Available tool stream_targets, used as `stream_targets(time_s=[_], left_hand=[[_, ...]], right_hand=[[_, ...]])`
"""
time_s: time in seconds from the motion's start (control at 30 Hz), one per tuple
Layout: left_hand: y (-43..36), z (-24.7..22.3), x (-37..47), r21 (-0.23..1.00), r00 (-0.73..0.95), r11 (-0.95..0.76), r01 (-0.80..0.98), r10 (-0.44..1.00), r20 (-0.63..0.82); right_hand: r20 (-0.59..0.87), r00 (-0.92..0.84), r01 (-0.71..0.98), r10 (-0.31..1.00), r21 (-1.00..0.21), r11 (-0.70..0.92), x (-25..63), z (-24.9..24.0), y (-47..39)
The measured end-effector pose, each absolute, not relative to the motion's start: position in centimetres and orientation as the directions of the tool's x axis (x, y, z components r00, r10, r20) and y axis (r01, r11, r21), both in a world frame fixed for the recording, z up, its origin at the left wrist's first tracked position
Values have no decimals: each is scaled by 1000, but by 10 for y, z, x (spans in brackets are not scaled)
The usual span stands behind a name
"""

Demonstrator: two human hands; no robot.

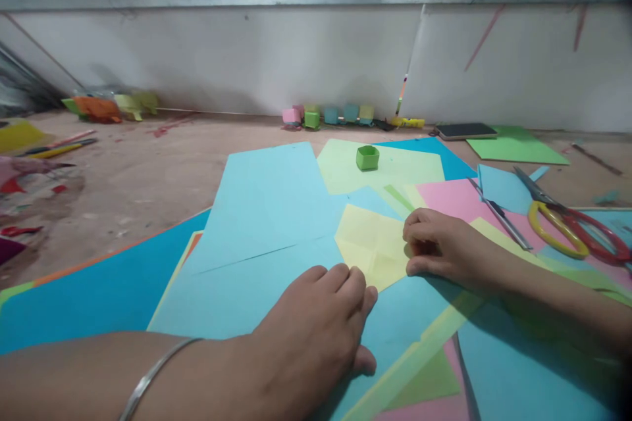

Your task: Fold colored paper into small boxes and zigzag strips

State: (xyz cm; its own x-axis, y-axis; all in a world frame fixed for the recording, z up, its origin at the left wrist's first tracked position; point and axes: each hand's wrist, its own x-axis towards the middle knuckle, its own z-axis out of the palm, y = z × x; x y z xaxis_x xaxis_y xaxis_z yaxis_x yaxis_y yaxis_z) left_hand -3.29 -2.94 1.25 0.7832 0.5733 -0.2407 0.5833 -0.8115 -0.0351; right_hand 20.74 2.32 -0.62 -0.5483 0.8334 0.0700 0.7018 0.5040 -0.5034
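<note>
A small pale yellow paper (pixel 372 243) with faint creases lies on light blue sheets (pixel 266 210). My left hand (pixel 320 329), a silver bangle on its wrist, rests at the paper's lower edge; its fingers are bent and close together, and whether they grip the edge is hidden. At the paper's right edge is my right hand (pixel 439 243), fingers curled with the thumb below them. What lies between those fingertips is too small to make out. Beyond the yellow paper, a small open green paper box (pixel 368 158) sits on a pale green sheet (pixel 340 164).
Scissors (pixel 567 223) with yellow and red handles and a metal-tipped cutter or pen (pixel 508 223) lie at the right. A phone (pixel 467 131) and small paper boxes (pixel 312 119) stand by the wall. Pencils (pixel 59 148) and paper scraps are at the left.
</note>
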Motion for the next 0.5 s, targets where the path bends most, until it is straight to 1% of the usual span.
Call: stream_targets(time_s=[0.07,0.13,0.2,0.3,0.37,0.5], left_hand=[[-30,13,-33,-41,788,-816,577,570,-233],[-31,13,-33,-48,790,-814,579,575,-212],[-32,11,-35,-48,804,-817,575,575,-151],[-30,5,-38,-72,834,-831,551,552,7],[-27,1,-40,-88,832,-827,555,549,81],[-19,-1,-40,-81,795,-791,606,599,97]], right_hand=[[73,-557,687,827,-519,509,211,-6,25],[112,-561,689,820,-486,537,215,-8,26],[195,-546,714,814,-400,575,219,-10,27],[300,-560,734,772,-253,631,223,-12,27],[308,-613,712,728,-185,678,223,-13,26],[308,-673,670,672,-129,731,220,-15,21]])
